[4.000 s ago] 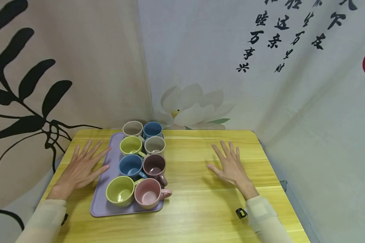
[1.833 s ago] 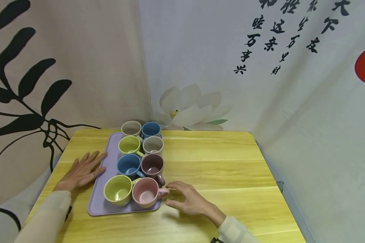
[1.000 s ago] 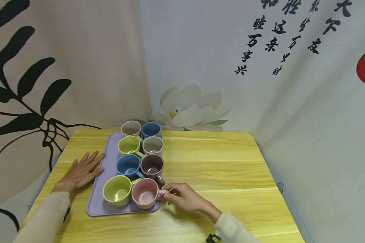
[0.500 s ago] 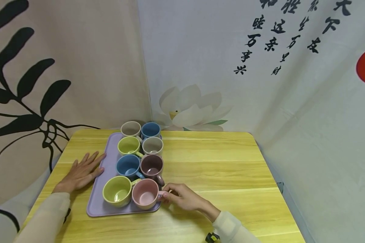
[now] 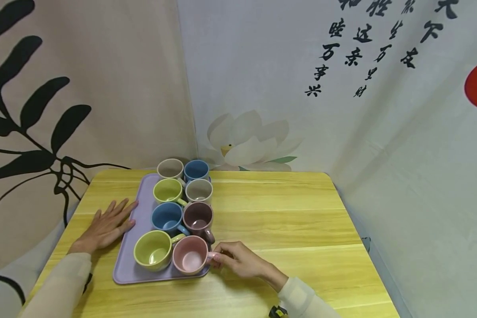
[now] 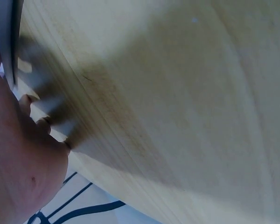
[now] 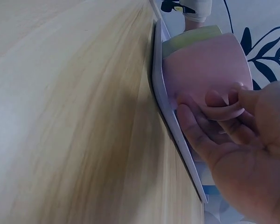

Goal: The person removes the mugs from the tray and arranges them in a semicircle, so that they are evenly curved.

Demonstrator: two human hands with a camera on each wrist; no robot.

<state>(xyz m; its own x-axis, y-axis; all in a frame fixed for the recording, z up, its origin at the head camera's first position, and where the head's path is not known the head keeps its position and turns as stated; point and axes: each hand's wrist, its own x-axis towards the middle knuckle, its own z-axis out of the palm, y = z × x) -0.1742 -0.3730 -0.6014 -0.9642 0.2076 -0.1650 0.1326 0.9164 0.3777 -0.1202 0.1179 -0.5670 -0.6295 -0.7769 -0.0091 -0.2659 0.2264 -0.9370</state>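
My right hand (image 5: 244, 260) pinches the handle of a pink mug (image 5: 190, 255) at the tray's near right corner. From the right wrist, the pink mug (image 7: 207, 70) shows fingers curled about its handle, its base at tray level. My left hand (image 5: 106, 226) lies with straight, spread fingers at the left edge of the purple tray (image 5: 129, 265), fingertips right at the rim. Beside the pink mug stands a yellow-green mug (image 5: 153, 250). Behind them come a dark purple mug (image 5: 198, 218) and a blue mug (image 5: 167, 217).
Further back on the tray are another yellow-green mug (image 5: 168, 191), a grey mug (image 5: 199, 191), a beige mug (image 5: 170, 168) and a second blue mug (image 5: 196, 170). The wooden table (image 5: 286, 212) extends to the right. A printed curtain (image 5: 246, 79) hangs behind.
My right hand has come in from the table's right side and taken hold of the pink mug's handle. The mug has shifted slightly toward me. My left hand has lowered to the tray's edge.
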